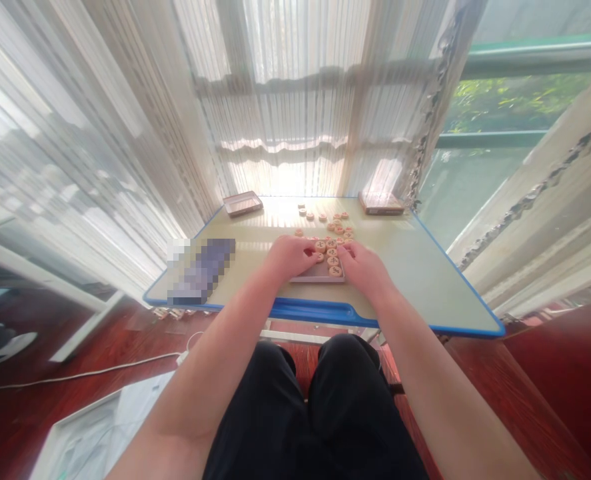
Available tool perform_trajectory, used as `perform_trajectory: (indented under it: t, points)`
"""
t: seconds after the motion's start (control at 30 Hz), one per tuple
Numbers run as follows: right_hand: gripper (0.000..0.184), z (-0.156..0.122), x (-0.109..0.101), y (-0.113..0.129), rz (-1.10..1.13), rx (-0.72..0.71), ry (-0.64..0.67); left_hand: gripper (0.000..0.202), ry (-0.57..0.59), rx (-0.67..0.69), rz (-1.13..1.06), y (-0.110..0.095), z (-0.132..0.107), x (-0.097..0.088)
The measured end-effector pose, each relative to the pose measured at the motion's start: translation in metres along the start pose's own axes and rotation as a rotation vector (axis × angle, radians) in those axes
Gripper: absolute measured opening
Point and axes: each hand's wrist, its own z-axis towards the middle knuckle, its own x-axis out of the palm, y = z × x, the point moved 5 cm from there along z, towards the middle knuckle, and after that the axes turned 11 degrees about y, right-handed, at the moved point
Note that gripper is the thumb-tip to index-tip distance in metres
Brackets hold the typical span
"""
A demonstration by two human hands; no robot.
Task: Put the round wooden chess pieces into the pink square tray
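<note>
A small flat tray point(320, 275) lies near the front of the table point(415, 267), with a few round wooden chess pieces point(333, 261) in it. My left hand point(289, 257) rests on the tray's left side, fingers curled and pinching a round piece point(320, 246). Over the tray's right side, my right hand point(365, 265) has its fingers bent, their tips touching pieces at the tray's far edge. Several more round pieces point(336, 227) lie scattered on the table beyond the tray.
A shallow box point(242, 203) sits at the table's far left corner and another box point(382, 203) at the far right. A blurred dark rectangle point(202, 270) lies on the left. Curtains hang behind. A cable point(75, 377) runs over the red floor.
</note>
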Motion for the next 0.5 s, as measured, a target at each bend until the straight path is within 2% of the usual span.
perform_trajectory:
  t: [0.5]
  points:
    - [0.032, 0.0007, -0.0004, -0.0015, 0.027, 0.038, 0.043, 0.023, 0.116, 0.051, -0.117, 0.0016, 0.0046, 0.0089]
